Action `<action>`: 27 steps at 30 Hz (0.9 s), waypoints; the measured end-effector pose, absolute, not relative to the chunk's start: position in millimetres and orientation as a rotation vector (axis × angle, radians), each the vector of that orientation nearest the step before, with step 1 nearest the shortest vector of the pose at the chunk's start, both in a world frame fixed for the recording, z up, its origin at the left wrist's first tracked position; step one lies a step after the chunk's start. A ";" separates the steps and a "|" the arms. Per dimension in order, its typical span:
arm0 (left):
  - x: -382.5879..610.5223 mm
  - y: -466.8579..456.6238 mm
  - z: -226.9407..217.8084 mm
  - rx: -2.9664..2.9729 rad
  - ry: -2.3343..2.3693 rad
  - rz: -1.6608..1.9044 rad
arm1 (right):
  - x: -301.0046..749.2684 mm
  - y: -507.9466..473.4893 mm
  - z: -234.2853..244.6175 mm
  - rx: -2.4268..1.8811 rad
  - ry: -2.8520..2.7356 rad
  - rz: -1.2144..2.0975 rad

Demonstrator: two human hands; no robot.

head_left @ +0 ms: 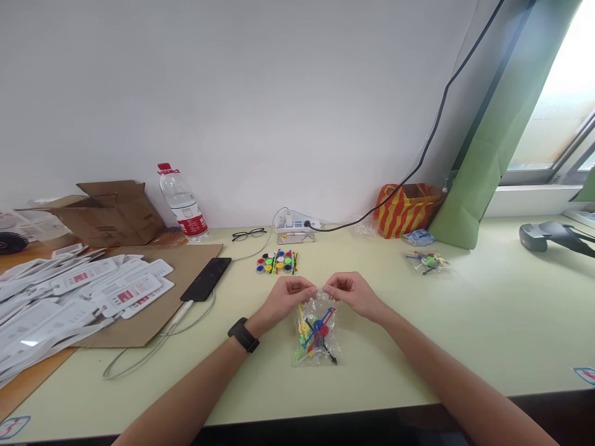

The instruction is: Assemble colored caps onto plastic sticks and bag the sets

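A small clear plastic bag point(316, 334) filled with coloured plastic sticks and round discs lies on the pale green table point(488, 334) in front of me. My left hand point(288, 296), with a black watch on its wrist, pinches the left part of the bag's top edge. My right hand point(351, 292) pinches the right part of the same edge. Both hands have their fingers closed on the plastic, almost touching each other. Just beyond my hands lies a loose set of coloured discs and sticks point(277, 262).
A black phone point(206, 279) on a cable lies to the left on brown cardboard point(153, 310), beside a pile of white packets point(69, 291). At the back are a water bottle point(182, 204), glasses point(248, 234), a power strip point(297, 226), a striped bag point(402, 210) and another filled bag point(427, 261).
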State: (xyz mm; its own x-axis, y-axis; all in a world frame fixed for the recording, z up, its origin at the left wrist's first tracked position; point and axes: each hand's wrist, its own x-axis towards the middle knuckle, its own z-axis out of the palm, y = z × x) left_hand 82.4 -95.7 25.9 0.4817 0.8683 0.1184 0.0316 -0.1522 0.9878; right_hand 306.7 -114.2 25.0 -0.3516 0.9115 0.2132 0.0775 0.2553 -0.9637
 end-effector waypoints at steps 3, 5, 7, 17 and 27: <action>79.8 -93.9 25.7 1.582 0.832 0.906 | 309.4 -114.9 26.2 -0.942 -1.659 1.197; 77.1 -92.6 27.6 1.605 0.846 0.910 | 311.5 -115.0 27.2 -0.957 -1.651 1.188; 74.3 -91.1 29.7 1.621 0.853 0.911 | 313.4 -114.5 27.9 -0.972 -1.644 1.179; 68.0 -85.1 31.2 1.636 0.861 0.931 | 324.7 -107.8 27.3 -0.973 -1.621 1.194; 68.3 -85.2 31.5 1.608 0.841 0.952 | 321.8 -108.5 24.3 -0.949 -1.587 1.221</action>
